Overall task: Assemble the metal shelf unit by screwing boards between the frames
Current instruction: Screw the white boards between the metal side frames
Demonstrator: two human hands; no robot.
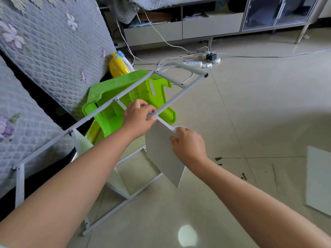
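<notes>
Left hand [138, 114] grips the upper frame [125, 93] rail, steadying it. Right hand [189, 142] pinches the white board [161, 154] by its top edge, aligning it between frames above the floor [250, 113] for screwing.

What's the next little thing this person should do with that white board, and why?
Probably nudge the white board up until its top edge sits flush against the frame rail. The left hand grips that rail, the right hand holds the board, and it hangs tilted.
</notes>
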